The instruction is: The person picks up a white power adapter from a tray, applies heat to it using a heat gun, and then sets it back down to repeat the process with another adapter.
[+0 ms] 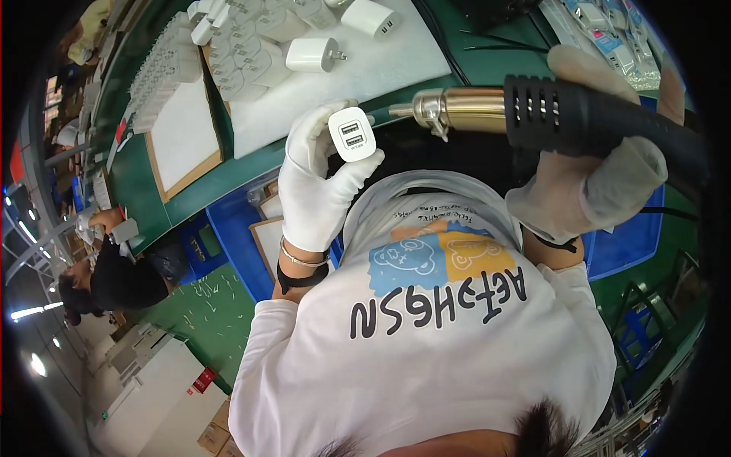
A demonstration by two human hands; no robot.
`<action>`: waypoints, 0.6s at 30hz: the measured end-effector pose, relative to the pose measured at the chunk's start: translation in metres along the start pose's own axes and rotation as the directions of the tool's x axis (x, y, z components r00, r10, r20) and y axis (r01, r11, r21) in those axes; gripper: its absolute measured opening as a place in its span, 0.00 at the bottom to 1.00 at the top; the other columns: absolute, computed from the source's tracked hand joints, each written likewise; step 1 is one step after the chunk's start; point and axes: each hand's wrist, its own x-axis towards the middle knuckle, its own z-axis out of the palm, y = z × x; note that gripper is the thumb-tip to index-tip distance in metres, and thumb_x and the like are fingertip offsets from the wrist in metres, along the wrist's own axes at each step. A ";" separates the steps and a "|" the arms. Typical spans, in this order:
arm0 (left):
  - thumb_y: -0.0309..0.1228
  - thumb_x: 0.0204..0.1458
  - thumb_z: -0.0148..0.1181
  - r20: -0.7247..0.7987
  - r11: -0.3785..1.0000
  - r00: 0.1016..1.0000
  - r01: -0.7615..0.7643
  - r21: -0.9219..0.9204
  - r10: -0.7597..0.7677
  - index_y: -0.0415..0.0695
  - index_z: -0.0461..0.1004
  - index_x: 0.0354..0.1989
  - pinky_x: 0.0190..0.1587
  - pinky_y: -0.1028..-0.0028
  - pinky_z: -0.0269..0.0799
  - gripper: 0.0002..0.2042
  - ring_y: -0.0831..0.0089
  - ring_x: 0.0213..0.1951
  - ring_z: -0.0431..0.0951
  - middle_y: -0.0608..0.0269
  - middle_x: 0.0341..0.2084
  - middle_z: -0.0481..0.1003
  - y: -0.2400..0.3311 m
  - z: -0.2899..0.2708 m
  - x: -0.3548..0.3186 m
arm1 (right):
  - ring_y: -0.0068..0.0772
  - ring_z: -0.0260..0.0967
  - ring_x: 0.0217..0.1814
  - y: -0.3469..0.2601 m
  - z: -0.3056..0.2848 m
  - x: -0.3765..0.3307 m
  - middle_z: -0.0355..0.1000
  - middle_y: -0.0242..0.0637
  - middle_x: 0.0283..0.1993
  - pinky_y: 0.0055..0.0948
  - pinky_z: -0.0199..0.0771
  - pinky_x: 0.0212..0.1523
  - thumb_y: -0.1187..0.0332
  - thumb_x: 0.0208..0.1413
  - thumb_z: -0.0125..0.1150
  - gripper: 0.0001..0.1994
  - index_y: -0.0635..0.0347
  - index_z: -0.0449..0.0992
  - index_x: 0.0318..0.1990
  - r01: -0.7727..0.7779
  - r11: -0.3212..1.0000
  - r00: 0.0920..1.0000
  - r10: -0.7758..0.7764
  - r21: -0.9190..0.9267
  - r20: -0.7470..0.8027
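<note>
My left hand, in a white glove, pinches a white two-port USB wall charger, its port face toward me. In my right hand, gloved too, is what looks like a hot-air gun with a black slotted body and a brass-coloured metal barrel. A clamp sits round the barrel near its thin nozzle, which points left at the charger's upper right edge. A small gap seems to lie between nozzle and charger. The tool's body covers part of my right hand.
White chargers lie on a white sheet on the green table, with rows of others at far left. Bagged parts are at far right. Blue bins stand below the table edge. A person works at left.
</note>
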 end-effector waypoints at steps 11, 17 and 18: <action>0.17 0.39 0.68 0.010 0.995 1.000 -0.015 0.100 0.014 0.41 0.65 0.54 0.49 0.73 0.71 0.30 0.71 0.49 0.72 0.59 0.50 0.68 -0.005 0.002 -0.001 | 0.26 0.76 0.29 0.008 0.012 -0.006 0.76 0.48 0.38 0.31 0.64 0.56 0.51 0.62 0.43 0.24 0.61 0.62 0.55 -0.036 0.986 0.997 0.024 0.164 0.071; 0.17 0.39 0.68 0.023 0.996 1.000 0.003 0.090 -0.005 0.41 0.64 0.55 0.49 0.73 0.71 0.30 0.70 0.49 0.72 0.59 0.50 0.68 -0.005 0.001 0.001 | 0.27 0.76 0.30 0.032 0.003 -0.021 0.76 0.48 0.39 0.29 0.65 0.54 0.55 0.58 0.46 0.23 0.62 0.63 0.54 0.072 0.956 0.997 -0.074 0.286 -0.004; 0.17 0.39 0.68 0.023 0.996 1.000 0.004 0.089 -0.006 0.41 0.64 0.55 0.49 0.73 0.71 0.30 0.70 0.49 0.72 0.59 0.50 0.68 -0.004 0.001 0.001 | 0.27 0.76 0.30 0.039 -0.001 -0.022 0.76 0.47 0.39 0.29 0.66 0.53 0.56 0.57 0.47 0.22 0.62 0.64 0.54 0.092 0.948 0.996 -0.090 0.304 -0.019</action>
